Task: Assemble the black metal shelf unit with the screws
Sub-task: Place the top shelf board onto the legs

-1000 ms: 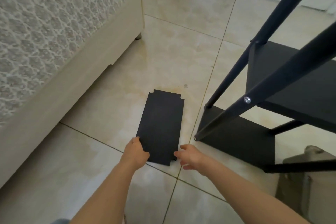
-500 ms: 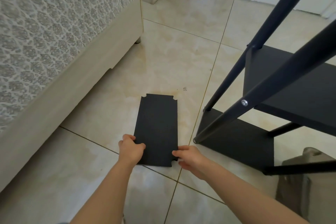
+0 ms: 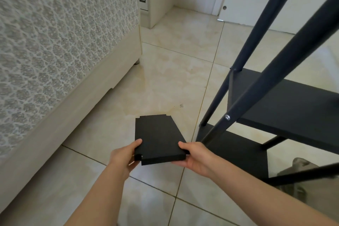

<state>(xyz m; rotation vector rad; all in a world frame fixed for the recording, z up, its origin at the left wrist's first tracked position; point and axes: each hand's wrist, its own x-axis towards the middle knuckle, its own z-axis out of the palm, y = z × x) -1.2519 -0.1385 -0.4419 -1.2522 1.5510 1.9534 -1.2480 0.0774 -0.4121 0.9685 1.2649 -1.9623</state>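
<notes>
Holding the panel [image 3: 157,137] by its near corners, left hand [image 3: 124,158] at 9 o'clock, right hand [image 3: 194,159] at 3; thumbs lying on top, fingers mostly hidden beneath, both clamping the board; gripped on both sides probably to keep it level and steer its notched corners between the legs; near edge up off the floor [image 3: 165,82], far end pointing to 12; frame [image 3: 275,71] standing at 2 o'clock, one screw [image 3: 227,117] already in a leg.
</notes>
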